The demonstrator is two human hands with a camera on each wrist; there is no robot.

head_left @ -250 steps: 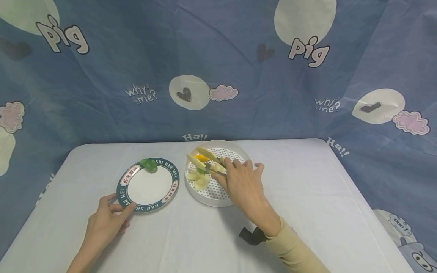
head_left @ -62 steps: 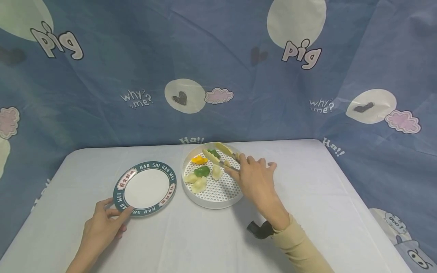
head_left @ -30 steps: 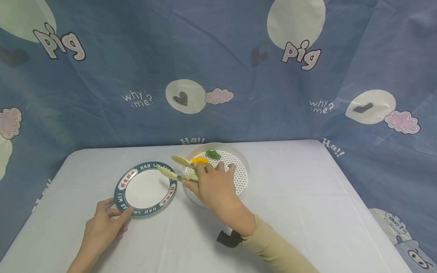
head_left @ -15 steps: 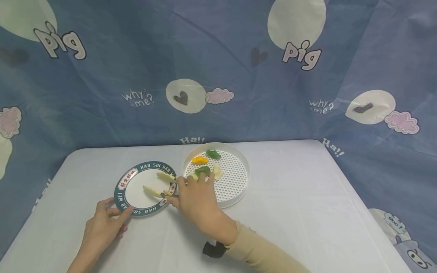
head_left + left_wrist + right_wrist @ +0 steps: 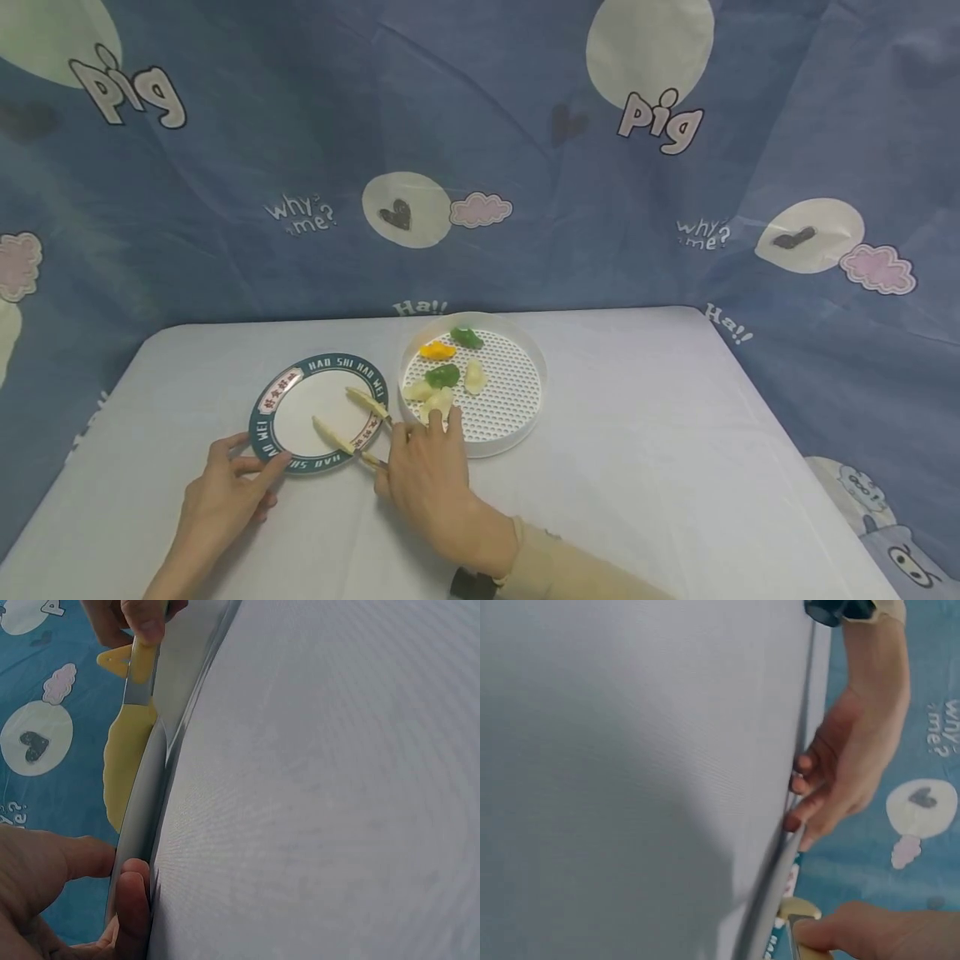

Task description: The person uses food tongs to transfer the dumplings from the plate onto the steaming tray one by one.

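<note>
My left hand (image 5: 228,492) pinches the near-left rim of a white plate (image 5: 264,433) with a teal lettered border. In the left wrist view its thumb and fingertips sit on either side of the plate's edge (image 5: 139,817). My right hand (image 5: 438,492) holds tongs (image 5: 333,435) with pale yellow tips, which are spread over the plate's right side with nothing between them. A round white perforated tray (image 5: 504,408) stands right of the plate. It bears green pieces (image 5: 442,376), a yellow piece (image 5: 437,351) and pale, dumpling-like pieces (image 5: 475,377).
A white cloth (image 5: 660,433) covers the table. Behind it hangs a blue printed curtain (image 5: 525,258). A black device (image 5: 472,583) is strapped at the right wrist, by a beige sleeve (image 5: 570,571).
The green piece that lay on the plate 8.3 s ago is gone from there; another green piece shows in the tray. The right hand has brought the tongs left from the tray to over the plate.
</note>
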